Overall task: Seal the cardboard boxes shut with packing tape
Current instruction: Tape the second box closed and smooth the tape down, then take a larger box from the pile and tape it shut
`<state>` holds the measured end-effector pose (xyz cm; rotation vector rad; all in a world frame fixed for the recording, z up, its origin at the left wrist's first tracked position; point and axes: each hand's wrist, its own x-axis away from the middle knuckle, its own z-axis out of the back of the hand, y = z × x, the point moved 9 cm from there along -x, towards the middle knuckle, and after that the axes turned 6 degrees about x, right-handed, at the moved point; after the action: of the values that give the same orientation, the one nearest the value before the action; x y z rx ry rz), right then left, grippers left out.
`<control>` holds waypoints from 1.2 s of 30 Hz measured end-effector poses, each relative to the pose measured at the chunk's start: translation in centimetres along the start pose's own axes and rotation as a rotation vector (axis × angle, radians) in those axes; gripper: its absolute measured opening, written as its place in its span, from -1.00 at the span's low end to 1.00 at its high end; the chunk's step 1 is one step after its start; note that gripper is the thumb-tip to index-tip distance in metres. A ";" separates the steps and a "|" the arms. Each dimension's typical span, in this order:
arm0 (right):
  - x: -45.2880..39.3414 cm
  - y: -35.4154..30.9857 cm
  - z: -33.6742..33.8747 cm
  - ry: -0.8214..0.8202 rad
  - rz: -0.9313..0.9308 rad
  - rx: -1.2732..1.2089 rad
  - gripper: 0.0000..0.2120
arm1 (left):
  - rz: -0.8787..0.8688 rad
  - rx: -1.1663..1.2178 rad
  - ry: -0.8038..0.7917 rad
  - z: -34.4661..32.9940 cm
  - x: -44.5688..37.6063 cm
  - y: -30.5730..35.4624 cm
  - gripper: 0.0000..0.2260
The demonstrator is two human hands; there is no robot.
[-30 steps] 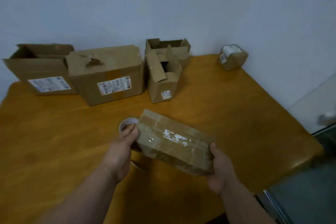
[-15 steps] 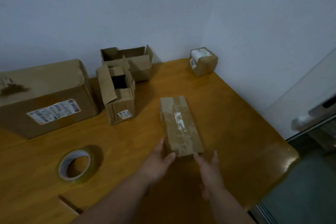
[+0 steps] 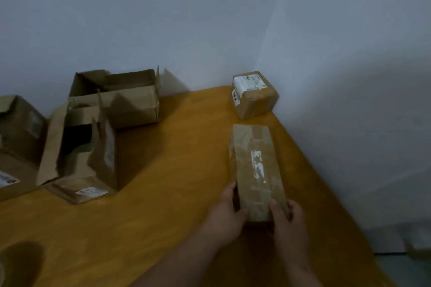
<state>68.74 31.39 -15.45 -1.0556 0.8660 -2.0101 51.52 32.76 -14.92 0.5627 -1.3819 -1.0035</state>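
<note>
Here, wooden table [image 3: 163, 193], grey wall [image 3: 210, 18].

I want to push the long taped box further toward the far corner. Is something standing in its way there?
Yes. The small sealed box sits in that corner, just beyond the long taped box, close to its far end.
</note>
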 end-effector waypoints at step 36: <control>25.2 -12.4 -29.9 -0.556 0.550 0.230 -0.92 | 0.073 0.317 0.408 29.7 20.4 -15.4 -0.88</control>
<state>28.86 24.50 -8.74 -1.0280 0.5304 -1.2340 16.92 14.52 -12.14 0.8926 -1.1875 -0.5705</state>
